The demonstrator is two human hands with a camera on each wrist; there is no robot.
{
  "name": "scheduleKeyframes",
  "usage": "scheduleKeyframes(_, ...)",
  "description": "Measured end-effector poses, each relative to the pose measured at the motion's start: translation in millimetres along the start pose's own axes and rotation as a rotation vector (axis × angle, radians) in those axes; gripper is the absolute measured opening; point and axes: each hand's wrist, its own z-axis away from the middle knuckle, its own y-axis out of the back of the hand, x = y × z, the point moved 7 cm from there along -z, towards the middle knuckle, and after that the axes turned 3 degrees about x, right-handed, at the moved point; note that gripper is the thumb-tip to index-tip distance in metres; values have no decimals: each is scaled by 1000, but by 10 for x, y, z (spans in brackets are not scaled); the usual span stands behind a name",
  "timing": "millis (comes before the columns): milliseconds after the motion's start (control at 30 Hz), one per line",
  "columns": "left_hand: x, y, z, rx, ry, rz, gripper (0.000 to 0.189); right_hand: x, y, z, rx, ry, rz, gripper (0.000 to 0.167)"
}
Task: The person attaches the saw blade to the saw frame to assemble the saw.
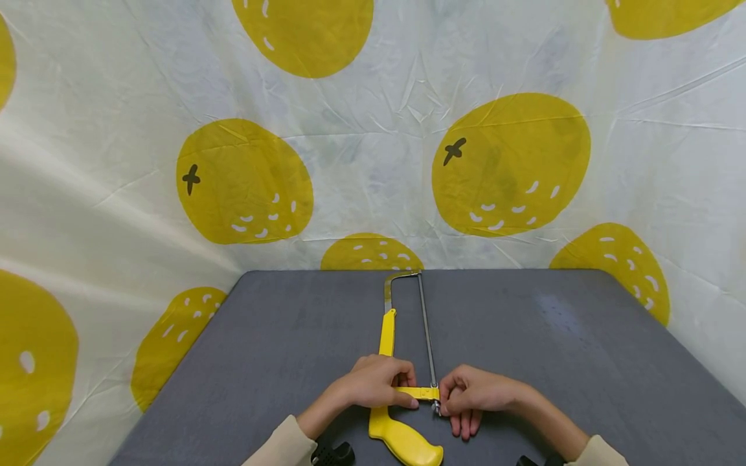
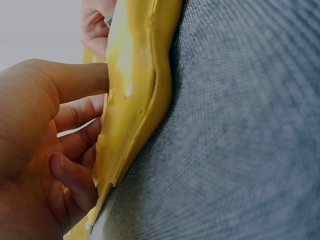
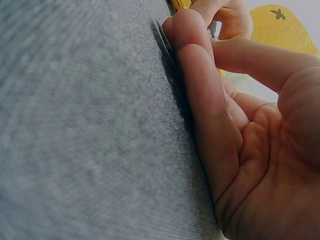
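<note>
A hacksaw with a yellow handle (image 1: 408,441) lies on the grey table, its metal front bow (image 1: 388,288) pointing away from me. Along its right side runs the thin blade (image 1: 427,323). My left hand (image 1: 379,382) grips the yellow crosspiece (image 1: 422,393) near the handle, thumb on the near side. At the end of that crosspiece, my right hand (image 1: 480,391) pinches the small metal wing nut (image 1: 436,408), which the fingertips partly cover. In the left wrist view, the yellow handle (image 2: 135,75) hides part of the left fingers. The right wrist view shows the right hand's lower fingers (image 3: 205,95) resting along the table.
The grey tabletop (image 1: 280,336) spreads around the saw. Behind and to the sides hangs a white cloth (image 1: 373,175) printed with large yellow fruit. Dark devices (image 1: 335,454) sit by both wrists at the near edge.
</note>
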Motion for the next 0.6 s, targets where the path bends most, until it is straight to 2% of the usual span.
scheduleKeyframes(600, -28, -44, -11, 3, -15, -8, 18, 8, -9, 1, -41, -2, -16, 35)
